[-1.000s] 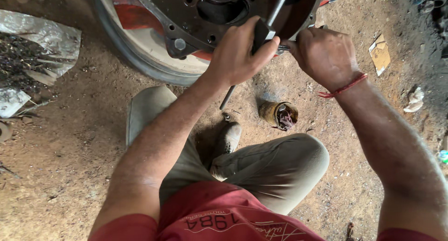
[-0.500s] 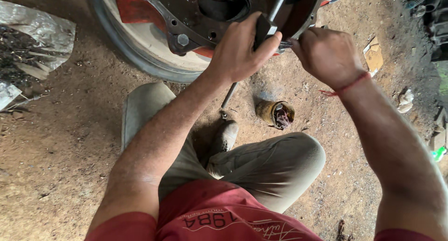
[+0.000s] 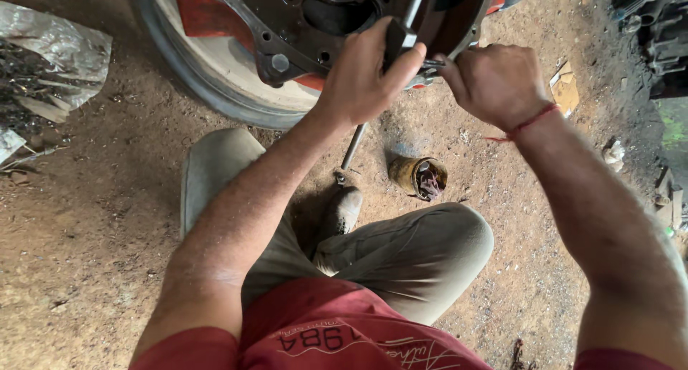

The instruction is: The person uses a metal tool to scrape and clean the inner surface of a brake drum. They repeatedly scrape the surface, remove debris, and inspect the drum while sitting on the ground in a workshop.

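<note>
Both hands have shifted slightly leftward; I note left hand fingers wrapped around the long bar, right hand pinching a wrench at the dark hub plate, where grease could cause slippage.

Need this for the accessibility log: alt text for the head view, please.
Seen from above, a seated person's left hand grips a long metal bar against a dark machine housing, while the right hand, a red thread at its wrist, pinches a small part beside it. A small tin lies on the dirt ground near the bent knee.
</note>
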